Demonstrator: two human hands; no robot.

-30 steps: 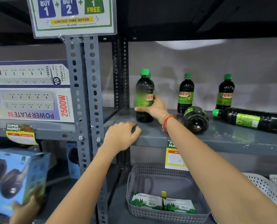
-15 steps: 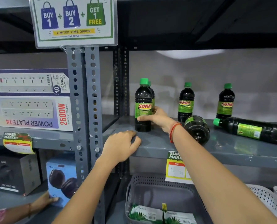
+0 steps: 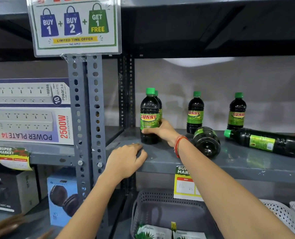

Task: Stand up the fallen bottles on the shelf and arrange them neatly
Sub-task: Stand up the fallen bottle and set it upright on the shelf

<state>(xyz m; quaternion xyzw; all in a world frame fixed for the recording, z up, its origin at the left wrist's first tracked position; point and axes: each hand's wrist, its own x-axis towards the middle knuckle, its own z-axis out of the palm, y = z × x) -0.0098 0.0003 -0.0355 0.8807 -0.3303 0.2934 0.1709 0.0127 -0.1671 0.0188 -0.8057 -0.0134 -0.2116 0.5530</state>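
Dark green-capped Sunny bottles stand and lie on a grey metal shelf [image 3: 238, 163]. My right hand [image 3: 162, 131] grips the upright front-left bottle [image 3: 149, 116] around its lower body. A second bottle [image 3: 158, 102] stands right behind it, mostly hidden. Two more upright bottles [image 3: 195, 112] [image 3: 237, 111] stand at the back. One fallen bottle [image 3: 206, 141] lies with its base toward me; another fallen bottle [image 3: 263, 141] lies sideways with its cap to the left. My left hand [image 3: 126, 160] rests on the shelf's front edge, fingers curled, holding nothing.
A perforated steel upright [image 3: 86, 118] divides the bays. Power extender boxes [image 3: 29, 111] sit on the left shelf. Below are a grey basket [image 3: 160, 202] with packets, headphone boxes [image 3: 62, 195], and another person's hand [image 3: 7, 225]. A price tag [image 3: 185, 183] hangs off the shelf edge.
The front-left bottle has been turned so its label faces me. My right hand stays on it, and my left hand has not moved. The view has tilted upward.
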